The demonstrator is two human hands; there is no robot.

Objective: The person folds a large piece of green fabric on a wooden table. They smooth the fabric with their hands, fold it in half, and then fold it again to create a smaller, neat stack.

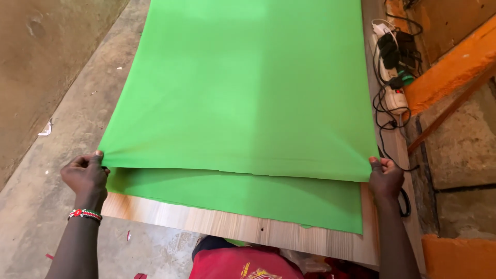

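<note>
A large bright green cloth (243, 88) lies spread over a light wooden table (243, 230), folded so that an upper layer rests on a lower layer (248, 196) that sticks out toward me. My left hand (87, 174) pinches the upper layer's near left corner. My right hand (385, 178) pinches its near right corner. Between the two hands the upper layer's edge is pulled fairly straight. A beaded band circles my left wrist.
A white power strip (391, 72) with black plugs and tangled cables lies along the table's right edge. Orange-painted wood (454, 67) and a rough wall stand at the right. Bare concrete floor (46, 196) with small scraps runs along the left.
</note>
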